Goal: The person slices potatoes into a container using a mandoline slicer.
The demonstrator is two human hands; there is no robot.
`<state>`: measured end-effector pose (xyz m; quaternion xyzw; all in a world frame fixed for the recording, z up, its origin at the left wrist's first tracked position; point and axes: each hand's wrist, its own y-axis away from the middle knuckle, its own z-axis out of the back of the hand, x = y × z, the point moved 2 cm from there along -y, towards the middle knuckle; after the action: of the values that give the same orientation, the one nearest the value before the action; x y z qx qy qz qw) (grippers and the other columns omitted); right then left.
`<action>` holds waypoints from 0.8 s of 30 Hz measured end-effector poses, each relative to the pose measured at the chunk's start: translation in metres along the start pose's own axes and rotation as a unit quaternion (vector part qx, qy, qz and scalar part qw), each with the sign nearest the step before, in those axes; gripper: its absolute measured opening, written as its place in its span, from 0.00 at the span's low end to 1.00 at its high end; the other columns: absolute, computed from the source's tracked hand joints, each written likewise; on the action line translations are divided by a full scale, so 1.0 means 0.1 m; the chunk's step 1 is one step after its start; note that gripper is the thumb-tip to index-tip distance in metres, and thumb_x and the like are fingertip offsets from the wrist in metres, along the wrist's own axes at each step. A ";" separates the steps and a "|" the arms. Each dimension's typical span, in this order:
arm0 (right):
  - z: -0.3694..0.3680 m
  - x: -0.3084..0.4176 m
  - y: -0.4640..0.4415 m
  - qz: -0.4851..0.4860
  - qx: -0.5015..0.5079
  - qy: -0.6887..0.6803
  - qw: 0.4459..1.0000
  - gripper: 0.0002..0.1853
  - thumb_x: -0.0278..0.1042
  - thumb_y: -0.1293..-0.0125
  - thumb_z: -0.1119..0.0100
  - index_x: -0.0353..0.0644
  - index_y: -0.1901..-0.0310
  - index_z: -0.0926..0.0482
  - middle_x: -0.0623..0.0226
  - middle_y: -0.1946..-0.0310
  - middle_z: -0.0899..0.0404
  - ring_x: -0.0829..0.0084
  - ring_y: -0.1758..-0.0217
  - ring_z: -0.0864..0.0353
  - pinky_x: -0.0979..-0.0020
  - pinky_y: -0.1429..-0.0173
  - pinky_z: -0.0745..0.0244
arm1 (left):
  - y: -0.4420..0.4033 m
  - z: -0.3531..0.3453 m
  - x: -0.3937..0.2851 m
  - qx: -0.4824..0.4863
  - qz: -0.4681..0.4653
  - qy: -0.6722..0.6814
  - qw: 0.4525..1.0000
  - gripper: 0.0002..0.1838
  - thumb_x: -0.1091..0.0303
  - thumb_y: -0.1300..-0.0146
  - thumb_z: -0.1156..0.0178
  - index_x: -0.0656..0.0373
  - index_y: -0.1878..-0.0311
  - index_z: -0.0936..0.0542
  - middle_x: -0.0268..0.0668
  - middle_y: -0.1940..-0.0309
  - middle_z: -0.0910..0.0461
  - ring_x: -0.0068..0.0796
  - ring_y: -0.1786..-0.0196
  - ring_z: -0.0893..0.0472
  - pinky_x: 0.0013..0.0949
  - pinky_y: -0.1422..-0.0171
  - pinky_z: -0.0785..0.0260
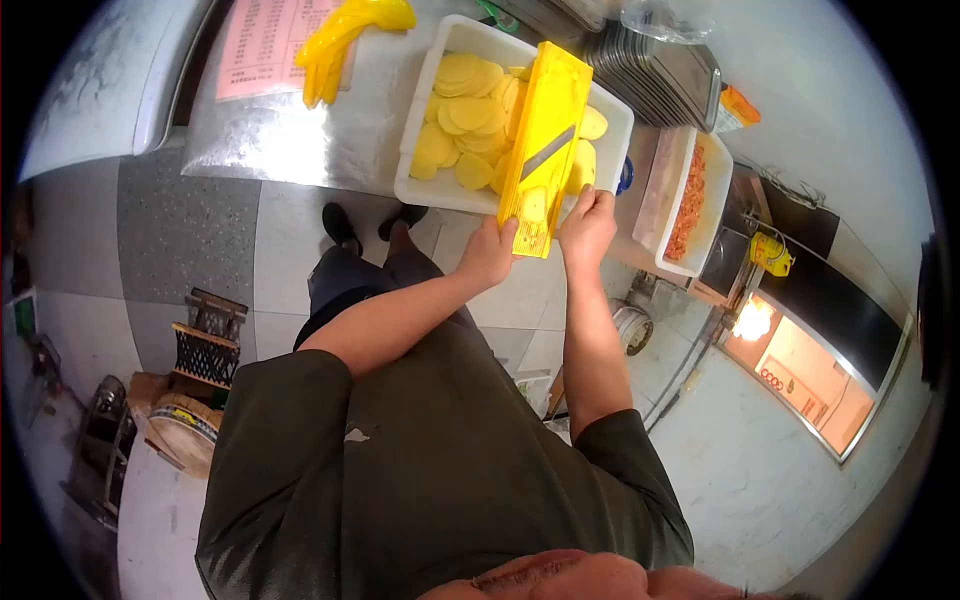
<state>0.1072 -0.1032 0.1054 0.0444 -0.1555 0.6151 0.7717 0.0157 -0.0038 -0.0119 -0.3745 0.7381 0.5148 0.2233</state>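
Note:
A yellow mandoline slicer [556, 110] lies slanted across a white tub [415, 150], its diagonal metal blade facing up. My left hand [488, 254] is closed on the slicer's near left edge. Against the near right edge, my right hand [586, 232] is curled into a fist, and what its fingers hold is hidden. A pale potato piece [535, 204] rests on the slicer between my hands, below the blade. Inside the tub, potato slices [470, 112] are heaped left of the slicer, with a few more slices [592, 124] to its right.
Yellow gloves [345, 40] and a pink printed sheet [262, 50] lie on the metal table [270, 145]. Stacked dark trays [665, 75] stand beyond the tub. Rightward is a white container [712, 190] of reddish-orange pieces. A flame [753, 319] burns farther right.

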 end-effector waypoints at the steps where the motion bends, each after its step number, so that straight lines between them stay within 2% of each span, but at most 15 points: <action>1: -0.03 0.01 -0.02 0.001 -0.007 0.004 1.000 0.16 0.45 0.27 0.45 0.39 0.64 0.24 0.46 0.73 0.19 0.43 0.68 0.18 0.50 0.63 0.23 | 0.01 0.06 -0.11 0.006 0.005 0.008 1.000 0.26 0.54 0.22 0.53 0.75 0.44 0.32 0.58 0.48 0.23 0.46 0.50 0.15 0.40 0.56 0.15; 2: -0.07 0.02 -0.03 0.004 -0.012 0.007 1.000 0.16 0.44 0.27 0.44 0.39 0.65 0.24 0.48 0.74 0.19 0.44 0.70 0.18 0.51 0.64 0.23 | 0.02 0.12 -0.22 0.010 0.010 0.016 1.000 0.25 0.55 0.22 0.54 0.76 0.44 0.32 0.57 0.50 0.22 0.42 0.50 0.15 0.39 0.55 0.15; 3: 0.07 -0.08 0.01 0.034 0.014 0.040 0.999 0.15 0.44 0.28 0.44 0.39 0.66 0.24 0.49 0.74 0.19 0.44 0.71 0.19 0.51 0.65 0.23 | 0.14 -0.07 -0.29 0.016 0.030 -0.005 0.999 0.25 0.55 0.22 0.54 0.76 0.45 0.32 0.56 0.51 0.22 0.42 0.50 0.15 0.38 0.55 0.15; 5: -0.06 0.05 0.17 0.088 0.059 0.074 0.992 0.15 0.43 0.28 0.43 0.40 0.67 0.24 0.50 0.75 0.19 0.45 0.73 0.19 0.51 0.67 0.24 | 0.19 0.02 -0.41 0.017 0.057 -0.075 0.995 0.25 0.56 0.22 0.54 0.76 0.46 0.31 0.55 0.51 0.22 0.40 0.50 0.15 0.37 0.54 0.15; 6: -0.18 0.06 0.21 0.137 0.032 0.082 0.987 0.14 0.42 0.30 0.41 0.42 0.70 0.26 0.54 0.77 0.19 0.49 0.76 0.19 0.52 0.70 0.24 | 0.17 0.02 -0.39 0.008 0.041 -0.053 0.998 0.25 0.55 0.22 0.54 0.76 0.47 0.31 0.56 0.52 0.22 0.41 0.51 0.15 0.38 0.55 0.15; 8: -0.27 0.05 0.24 0.155 0.011 0.089 0.984 0.15 0.42 0.30 0.40 0.44 0.72 0.27 0.56 0.78 0.20 0.51 0.77 0.19 0.54 0.71 0.24 | 0.13 0.00 -0.32 -0.008 0.011 -0.007 1.000 0.25 0.54 0.22 0.54 0.76 0.49 0.30 0.57 0.53 0.21 0.43 0.51 0.15 0.39 0.56 0.15; 9: -0.29 0.06 0.25 0.165 0.004 0.092 0.982 0.15 0.42 0.31 0.40 0.44 0.72 0.27 0.56 0.79 0.20 0.52 0.77 0.19 0.54 0.72 0.24 | 0.14 0.02 -0.38 -0.014 0.012 -0.035 0.999 0.26 0.54 0.22 0.54 0.76 0.49 0.30 0.57 0.53 0.21 0.43 0.51 0.15 0.39 0.57 0.16; 11: -0.29 0.05 0.30 0.150 -0.001 0.107 0.983 0.14 0.41 0.31 0.39 0.44 0.72 0.28 0.58 0.79 0.20 0.53 0.78 0.19 0.55 0.74 0.24 | 0.23 0.03 -0.54 -0.018 0.021 -0.090 0.996 0.26 0.53 0.22 0.54 0.76 0.49 0.30 0.58 0.54 0.21 0.44 0.51 0.15 0.39 0.58 0.16; 14: -0.36 0.05 0.26 0.143 -0.023 0.107 0.984 0.14 0.41 0.31 0.40 0.44 0.72 0.27 0.57 0.79 0.20 0.52 0.78 0.19 0.55 0.74 0.24 | 0.11 -0.03 -0.31 -0.027 0.007 -0.009 1.000 0.26 0.53 0.22 0.54 0.76 0.49 0.30 0.58 0.55 0.21 0.46 0.52 0.15 0.39 0.59 0.16; 17: -0.38 0.08 0.25 0.131 -0.031 0.109 0.985 0.14 0.41 0.30 0.40 0.44 0.72 0.27 0.57 0.79 0.20 0.52 0.78 0.19 0.55 0.74 0.25 | 0.21 0.02 -0.55 -0.016 0.036 -0.026 0.999 0.26 0.54 0.22 0.54 0.77 0.49 0.30 0.58 0.54 0.21 0.45 0.54 0.14 0.39 0.59 0.15; 20: -0.38 0.10 0.23 0.124 -0.035 0.118 0.985 0.14 0.41 0.30 0.41 0.44 0.72 0.27 0.57 0.79 0.20 0.52 0.78 0.19 0.55 0.74 0.25 | 0.19 -0.01 -0.47 -0.042 0.000 -0.005 0.999 0.25 0.57 0.22 0.53 0.78 0.53 0.30 0.59 0.60 0.20 0.47 0.64 0.13 0.39 0.66 0.19; 24: -0.39 0.11 0.21 0.127 -0.030 0.123 0.984 0.15 0.41 0.30 0.41 0.43 0.72 0.28 0.56 0.79 0.20 0.52 0.79 0.19 0.55 0.75 0.25 | 0.18 -0.02 -0.43 -0.033 0.011 -0.012 0.999 0.24 0.57 0.22 0.53 0.78 0.53 0.30 0.59 0.60 0.20 0.47 0.64 0.12 0.39 0.65 0.18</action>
<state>0.0961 -0.0773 0.0692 -0.0749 -0.0824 0.7038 0.7017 0.0283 0.0118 0.0304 -0.3677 0.7222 0.5454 0.2140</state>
